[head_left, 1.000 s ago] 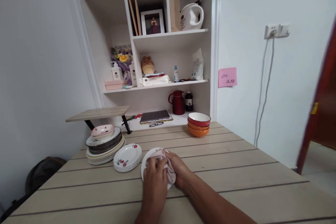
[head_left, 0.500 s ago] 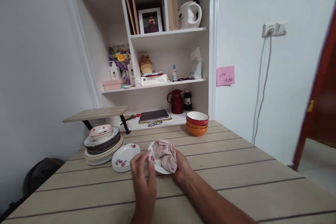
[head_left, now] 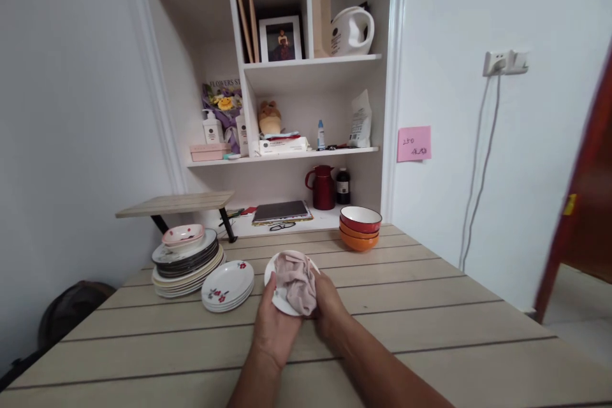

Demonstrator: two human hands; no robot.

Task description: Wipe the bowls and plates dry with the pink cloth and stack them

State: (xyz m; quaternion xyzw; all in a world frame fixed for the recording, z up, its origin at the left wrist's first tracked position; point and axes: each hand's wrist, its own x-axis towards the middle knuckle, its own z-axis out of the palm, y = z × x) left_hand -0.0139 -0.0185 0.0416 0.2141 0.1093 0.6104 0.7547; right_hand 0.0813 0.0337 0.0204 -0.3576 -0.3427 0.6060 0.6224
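Note:
A small white plate [head_left: 273, 266] is held just above the table in front of me. A crumpled pale pink cloth [head_left: 295, 282] lies bunched over its face and hides most of it. My left hand [head_left: 277, 325] grips the left and lower edge, thumb on the rim and palm beneath. On the other side, my right hand [head_left: 331, 306] closes around the cloth at the plate's right edge; its fingertips are hidden. Left of my hands sits a short stack of white plates with red flowers [head_left: 228, 284].
A taller stack of mixed plates [head_left: 189, 264] carries a pink-rimmed bowl [head_left: 183, 234] at the back left, beside a small wooden stand [head_left: 174, 204]. Orange and red bowls [head_left: 360, 229] are nested at the back right. Behind are a red jug [head_left: 322, 188] and shelves.
My left hand has shifted from pinching the plate's left rim to cradling it from below, its thumb on top. The plate and cloth have moved slightly left. The view has tilted a little.

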